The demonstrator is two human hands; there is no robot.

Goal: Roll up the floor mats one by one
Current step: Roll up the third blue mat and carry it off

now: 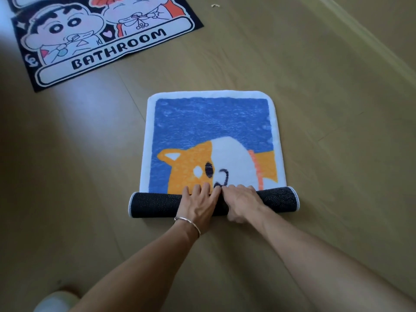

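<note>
Head view, down onto near mat (211,131)

Near mat (211,122): blue field, white border, orange-and-white dog motif. Its rolled backing (155,202): dark navy, fine pale dots, white stitched edge. Far mat (117,48): black ground, white panel, black lettering. Floor (315,64): tan wood-grain.

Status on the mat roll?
Left hand pressing flat, right hand gripping the dog mat, rolled partway. BATHROOM mat flat, apart. Nothing blocking the roll path.
</note>
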